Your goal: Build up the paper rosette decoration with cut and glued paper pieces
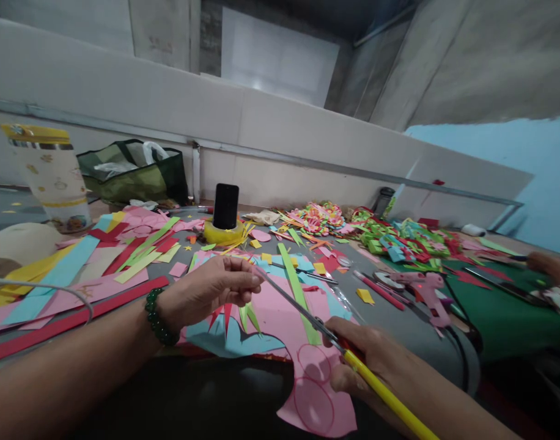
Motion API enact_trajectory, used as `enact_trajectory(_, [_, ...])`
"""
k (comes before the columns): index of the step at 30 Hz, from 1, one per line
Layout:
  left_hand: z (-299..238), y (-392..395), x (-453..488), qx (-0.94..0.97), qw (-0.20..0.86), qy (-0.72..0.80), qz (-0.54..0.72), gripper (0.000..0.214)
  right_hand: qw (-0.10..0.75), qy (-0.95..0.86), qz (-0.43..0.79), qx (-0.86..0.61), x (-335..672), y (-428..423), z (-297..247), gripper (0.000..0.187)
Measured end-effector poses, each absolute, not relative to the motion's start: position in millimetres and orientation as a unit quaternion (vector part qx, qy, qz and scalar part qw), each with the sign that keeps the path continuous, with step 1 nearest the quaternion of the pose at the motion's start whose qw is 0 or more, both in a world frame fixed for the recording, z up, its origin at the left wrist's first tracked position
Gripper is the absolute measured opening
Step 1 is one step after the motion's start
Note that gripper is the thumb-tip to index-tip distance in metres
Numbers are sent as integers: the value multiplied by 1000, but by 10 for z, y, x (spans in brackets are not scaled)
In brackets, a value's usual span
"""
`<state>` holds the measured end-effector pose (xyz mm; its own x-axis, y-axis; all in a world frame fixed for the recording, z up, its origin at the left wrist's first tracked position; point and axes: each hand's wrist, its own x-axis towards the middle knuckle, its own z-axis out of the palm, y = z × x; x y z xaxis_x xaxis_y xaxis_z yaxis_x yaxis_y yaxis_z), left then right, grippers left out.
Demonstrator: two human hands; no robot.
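My left hand (218,284), with a green bead bracelet (158,318) at the wrist, is closed in a pinch. A small bit of pink paper shows at its fingertips, mostly hidden. My right hand (372,360) grips a pair of scissors (302,311), whose long blades point up and left to the left fingertips. A yellow shaft (385,391), apparently part of the handle, runs down past the right hand. Below the blades, a pink paper sheet (314,391) with red-drawn circles hangs over the table edge. Blue paper (225,339) lies beside it under the left hand.
A phone (225,206) stands in a yellow tape roll (222,233). Coloured paper strips (87,263) spread across the left, near a tumbler (51,177) and a green bag (137,174). A pink glue gun (429,293) and paper piles (316,217) lie right; another person's hand (546,267) is beyond.
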<state>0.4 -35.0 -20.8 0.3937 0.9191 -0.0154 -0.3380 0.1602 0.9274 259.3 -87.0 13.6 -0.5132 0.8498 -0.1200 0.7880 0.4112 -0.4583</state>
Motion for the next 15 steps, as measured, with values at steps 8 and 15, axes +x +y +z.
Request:
enact_trajectory(8, [-218, -342, -3, 459, 699, 319, 447, 10, 61, -844, 191, -498, 2635, -862, 31, 46])
enact_trajectory(15, [-183, -362, 3, 451, 698, 337, 442, 12, 56, -844, 157, -511, 2670, -834, -12, 49])
